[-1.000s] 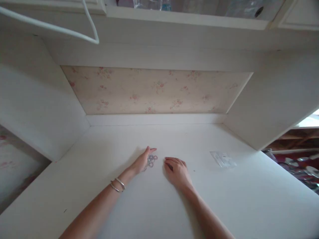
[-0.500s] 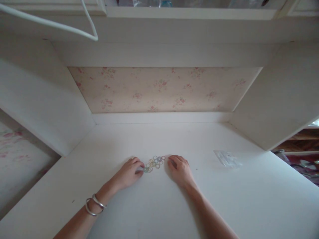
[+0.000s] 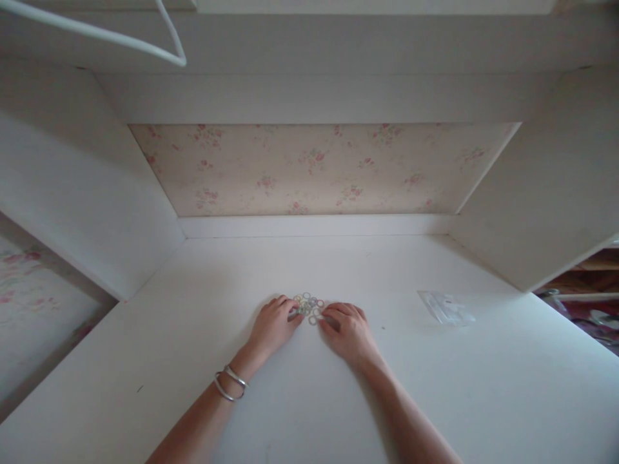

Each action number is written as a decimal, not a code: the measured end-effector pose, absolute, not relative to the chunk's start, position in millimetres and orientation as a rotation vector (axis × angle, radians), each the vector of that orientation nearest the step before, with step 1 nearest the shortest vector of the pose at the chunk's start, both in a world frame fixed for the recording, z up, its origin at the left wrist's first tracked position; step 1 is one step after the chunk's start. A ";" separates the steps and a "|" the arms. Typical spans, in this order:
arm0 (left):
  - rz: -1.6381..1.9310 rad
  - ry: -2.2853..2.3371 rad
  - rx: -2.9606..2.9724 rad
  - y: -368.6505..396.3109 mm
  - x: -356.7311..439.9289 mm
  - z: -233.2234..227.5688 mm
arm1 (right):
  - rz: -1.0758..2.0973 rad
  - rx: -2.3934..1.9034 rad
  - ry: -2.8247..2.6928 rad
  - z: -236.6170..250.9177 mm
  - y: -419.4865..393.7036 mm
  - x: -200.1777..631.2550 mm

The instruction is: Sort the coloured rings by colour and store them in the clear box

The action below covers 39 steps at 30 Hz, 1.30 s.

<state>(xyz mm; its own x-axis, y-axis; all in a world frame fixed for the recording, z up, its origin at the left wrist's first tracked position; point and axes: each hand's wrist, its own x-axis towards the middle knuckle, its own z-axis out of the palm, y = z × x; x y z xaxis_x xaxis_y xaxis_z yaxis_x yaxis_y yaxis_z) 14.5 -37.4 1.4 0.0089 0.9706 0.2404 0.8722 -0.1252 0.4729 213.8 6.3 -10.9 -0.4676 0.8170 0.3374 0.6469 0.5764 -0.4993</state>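
Several small thin rings (image 3: 309,304) in pale colours lie in a loose, overlapping cluster on the white tabletop (image 3: 309,406). At the cluster's left edge, my left hand (image 3: 278,322) rests with thumb and index finger apart, its fingertips against the rings. Two silver bangles (image 3: 231,383) circle my left wrist. From the right side, my right hand (image 3: 349,325) touches the table close to the nearest rings, its fingers bent and its thumb set apart from them. Whether a ring is under any fingertip is too small to tell.
A clear plastic bag (image 3: 445,309) lies flat on the right of the table. White side panels (image 3: 541,187) and a floral-papered back wall (image 3: 314,171) enclose the surface. A white cable (image 3: 120,42) hangs at the upper left.
My left hand has moved right and slightly away from me, and the rings have been pushed together into a tighter cluster near my right hand. My right hand has barely moved.
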 end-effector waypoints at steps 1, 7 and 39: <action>0.792 1.944 2.064 -38.9 14.3 0.8 | 0.406 -1.167 -2.260 -11.0 6.4 213.8; 0.887 1.948 1.848 -62.8 3.9 2.8 | 0.392 -1.084 -2.366 -5.4 -0.9 213.2; 0.554 1.909 2.314 -71.6 15.6 5.6 | 0.374 -1.119 -2.265 -10.4 10.5 188.3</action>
